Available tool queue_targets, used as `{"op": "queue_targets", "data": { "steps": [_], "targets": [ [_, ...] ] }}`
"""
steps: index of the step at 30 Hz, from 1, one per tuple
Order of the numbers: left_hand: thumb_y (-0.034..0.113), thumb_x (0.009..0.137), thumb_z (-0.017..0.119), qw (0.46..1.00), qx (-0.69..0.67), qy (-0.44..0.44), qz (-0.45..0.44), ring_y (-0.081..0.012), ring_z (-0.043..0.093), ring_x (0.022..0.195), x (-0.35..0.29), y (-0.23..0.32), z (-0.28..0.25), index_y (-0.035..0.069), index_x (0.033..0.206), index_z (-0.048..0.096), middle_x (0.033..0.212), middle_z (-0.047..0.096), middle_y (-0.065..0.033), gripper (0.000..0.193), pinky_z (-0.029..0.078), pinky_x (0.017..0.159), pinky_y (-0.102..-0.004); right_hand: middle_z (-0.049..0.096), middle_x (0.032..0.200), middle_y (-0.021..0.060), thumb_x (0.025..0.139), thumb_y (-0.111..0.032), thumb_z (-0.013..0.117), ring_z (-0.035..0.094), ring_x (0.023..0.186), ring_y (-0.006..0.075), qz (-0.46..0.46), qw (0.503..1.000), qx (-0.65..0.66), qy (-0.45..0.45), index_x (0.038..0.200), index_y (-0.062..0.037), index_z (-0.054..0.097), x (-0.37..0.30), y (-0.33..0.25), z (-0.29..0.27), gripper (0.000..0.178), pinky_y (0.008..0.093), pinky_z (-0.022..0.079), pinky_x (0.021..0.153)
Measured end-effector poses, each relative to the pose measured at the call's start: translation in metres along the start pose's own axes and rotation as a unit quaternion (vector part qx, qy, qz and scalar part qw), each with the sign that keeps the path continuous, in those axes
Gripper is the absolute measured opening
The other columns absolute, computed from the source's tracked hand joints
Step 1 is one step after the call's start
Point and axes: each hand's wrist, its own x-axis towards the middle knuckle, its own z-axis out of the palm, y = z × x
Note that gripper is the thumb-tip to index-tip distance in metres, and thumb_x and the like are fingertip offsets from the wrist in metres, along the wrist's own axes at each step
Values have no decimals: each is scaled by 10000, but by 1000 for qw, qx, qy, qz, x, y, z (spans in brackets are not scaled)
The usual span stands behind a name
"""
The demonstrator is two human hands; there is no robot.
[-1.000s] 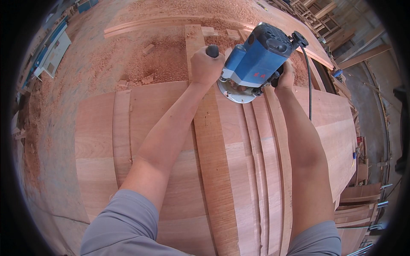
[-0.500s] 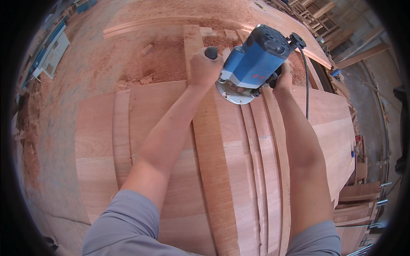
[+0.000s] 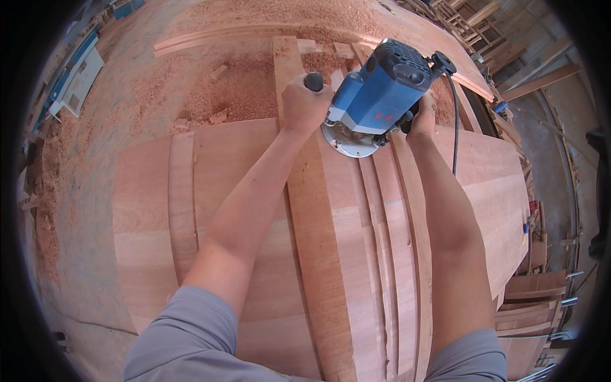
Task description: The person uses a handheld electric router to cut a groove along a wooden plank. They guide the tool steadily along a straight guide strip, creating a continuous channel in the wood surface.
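A blue and black plunge router point(image 3: 380, 95) stands near the far edge of a wide wooden panel point(image 3: 254, 299). Its round metal base sits beside a long wooden strip point(image 3: 321, 254) that runs lengthwise over the panel. My left hand point(image 3: 304, 105) is closed round the router's left knob, whose dark end shows above the fist. On the other side my right hand point(image 3: 421, 120) grips the right handle, partly hidden behind the router's body. Grooves point(image 3: 385, 254) run along the panel from the base toward me. The bit is hidden by the base.
Reddish shavings point(image 3: 245, 86) cover the floor beyond the panel, around a long moulding point(image 3: 216, 41). A black cord point(image 3: 456, 127) hangs from the router past my right forearm. Stacked boards point(image 3: 531, 290) are at the right, and a white and blue piece of equipment point(image 3: 79, 79) stands far left.
The router and both hands are almost where they were, with only a very slight shift. The cord hangs a little further left near its lower visible end.
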Motion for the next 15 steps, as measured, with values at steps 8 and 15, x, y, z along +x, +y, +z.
{"op": "queue_targets", "data": {
  "steps": [8,15],
  "targets": [
    [166,773,707,998,16,-38,-48,-411,710,754,1,12,-6,-2,737,673,734,686,-232,176,552,669,-462,573,676,38,901,-391,650,538,470,189,-62,997,26,23,710,-113,600,0,2,5,341,345,369,397],
    [168,771,702,998,-2,-31,-46,-408,708,746,1,6,-4,1,749,679,731,685,-230,170,553,668,-458,703,1133,32,965,-474,626,674,1036,172,-3,1000,17,-10,1197,-120,669,-3,0,3,426,334,542,893]
  ]
}}
